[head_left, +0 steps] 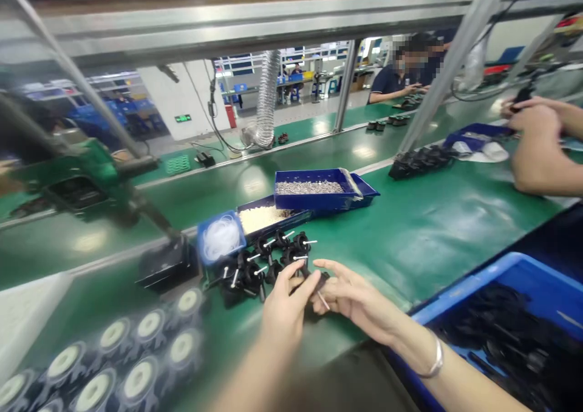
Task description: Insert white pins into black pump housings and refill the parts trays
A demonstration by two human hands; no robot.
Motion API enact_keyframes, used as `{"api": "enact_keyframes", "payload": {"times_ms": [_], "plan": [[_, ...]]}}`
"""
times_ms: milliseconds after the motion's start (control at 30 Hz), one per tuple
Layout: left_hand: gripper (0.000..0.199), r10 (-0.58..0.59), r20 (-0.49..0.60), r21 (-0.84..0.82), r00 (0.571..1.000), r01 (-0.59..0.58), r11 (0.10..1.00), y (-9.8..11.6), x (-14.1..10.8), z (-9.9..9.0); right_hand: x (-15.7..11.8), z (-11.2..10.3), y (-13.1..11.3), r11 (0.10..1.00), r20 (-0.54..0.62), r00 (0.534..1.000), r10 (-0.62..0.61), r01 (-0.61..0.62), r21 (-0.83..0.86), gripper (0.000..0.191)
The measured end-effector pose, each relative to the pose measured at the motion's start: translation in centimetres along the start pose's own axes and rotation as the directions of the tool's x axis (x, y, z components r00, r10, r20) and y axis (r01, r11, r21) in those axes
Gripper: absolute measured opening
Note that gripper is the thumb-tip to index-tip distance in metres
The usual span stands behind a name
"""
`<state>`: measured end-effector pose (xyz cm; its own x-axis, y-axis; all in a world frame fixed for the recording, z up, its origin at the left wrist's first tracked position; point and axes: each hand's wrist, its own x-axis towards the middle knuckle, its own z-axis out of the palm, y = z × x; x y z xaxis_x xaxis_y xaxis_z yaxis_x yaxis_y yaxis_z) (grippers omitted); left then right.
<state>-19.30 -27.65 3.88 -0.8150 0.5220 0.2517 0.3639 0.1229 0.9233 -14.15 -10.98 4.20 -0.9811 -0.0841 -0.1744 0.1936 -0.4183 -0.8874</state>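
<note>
Near the front middle of the green table, my left hand (289, 300) has its thumb and fingers closed round a small black part (310, 278) with a thin pale shaft sticking out. My right hand (348, 293), with a silver bracelet on its wrist, touches the same part from the right; its fingers curl about it, partly hidden. Just beyond, several black assemblies (252, 274) with white pins stand in a cluster. Behind them are a small blue tray (200, 236) of clear rings, a bin of cream pieces (262, 219) and a blue bin (314, 202) of small metal pieces.
Black parts with cream discs (141, 378) lie in rows at the lower left, by a white tray (64, 284). A green machine (82, 181) stands left. A blue crate (514, 260) of black parts is at the right. Another person's hands (537, 118) work at the upper right.
</note>
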Motion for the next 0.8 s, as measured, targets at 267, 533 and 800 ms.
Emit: {"api": "enact_keyframes", "payload": {"times_ms": [267,533,800], "plan": [[0.033,-0.027,0.215,0.219,0.976,-0.022,0.975,2.4,-1.2,-1.7,-0.9,-0.8,-1.4,0.972,0.243,0.948,0.205,-0.169,-0.161,0.042],[0.081,0.028,-0.284,0.804,0.958,0.222,0.552,-1.7,-1.4,-4.9,3.7,1.2,-3.3,0.806,-0.052,0.921,-0.386,0.309,-0.505,0.028],[0.072,0.004,-0.302,0.873,0.953,0.275,0.402,-4.5,-0.2,-5.9,12.8,7.0,0.3,0.575,0.119,0.8,-0.588,0.517,-0.634,0.019]]}}
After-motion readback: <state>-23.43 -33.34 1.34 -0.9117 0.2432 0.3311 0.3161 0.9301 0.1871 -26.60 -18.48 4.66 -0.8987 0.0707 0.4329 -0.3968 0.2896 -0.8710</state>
